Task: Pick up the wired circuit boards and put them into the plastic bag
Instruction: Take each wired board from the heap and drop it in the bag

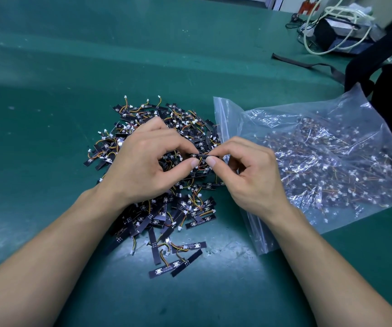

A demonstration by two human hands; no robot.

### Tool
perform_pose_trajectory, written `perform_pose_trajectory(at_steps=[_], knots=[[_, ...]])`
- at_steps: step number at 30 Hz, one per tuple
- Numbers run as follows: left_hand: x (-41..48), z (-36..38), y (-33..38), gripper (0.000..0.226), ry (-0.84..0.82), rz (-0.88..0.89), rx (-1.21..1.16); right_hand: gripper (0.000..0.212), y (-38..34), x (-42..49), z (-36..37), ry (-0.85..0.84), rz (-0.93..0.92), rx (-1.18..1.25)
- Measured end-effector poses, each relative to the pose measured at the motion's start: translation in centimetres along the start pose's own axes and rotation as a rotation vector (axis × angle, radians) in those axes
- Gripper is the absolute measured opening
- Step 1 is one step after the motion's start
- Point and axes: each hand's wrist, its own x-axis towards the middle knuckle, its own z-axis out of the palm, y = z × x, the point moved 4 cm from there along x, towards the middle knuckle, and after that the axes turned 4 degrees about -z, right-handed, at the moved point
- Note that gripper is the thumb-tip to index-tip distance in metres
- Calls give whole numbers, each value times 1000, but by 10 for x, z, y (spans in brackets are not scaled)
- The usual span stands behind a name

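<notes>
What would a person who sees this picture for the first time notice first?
First comes the big pile of wired circuit boards in the middle of the green table, black strips with orange and yellow wires. Over it, the left hand and the right hand pinch one board between their fingertips. To the right lies the clear plastic bag, which already holds many boards.

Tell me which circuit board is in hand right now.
The black board pinched between the left hand and right hand above the pile; all others lie loose on the table or inside the plastic bag.
</notes>
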Motion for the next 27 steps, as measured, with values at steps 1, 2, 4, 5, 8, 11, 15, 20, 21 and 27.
perform_pose_trajectory(at_steps=[1,2,4,5,8,11,15,20,21,27], knots=[[0,0,0,10,0,1,2,3,0,0,0,-1,5,6],[0,0,0,8,2,1,5,2,0,0,0,-4,12,12],[1,-1,0,7,10,0,11,2,-1,0,0,-5,24,22],[0,0,0,8,10,0,14,4,-1,0,0,-1,33,24],[0,1,1,9,5,5,21,6,-1,-1,0,6,49,31],[0,1,0,9,5,8,21,1,-1,-1,0,-1,32,25],[0,2,0,12,-19,2,9,5,0,0,0,-6,1,-5],[0,0,0,9,-9,0,8,3,-1,0,0,-3,15,3],[0,0,0,9,-5,3,11,0,-1,-1,0,-1,19,9],[0,1,1,9,-4,6,15,1,0,-1,-1,11,27,2]])
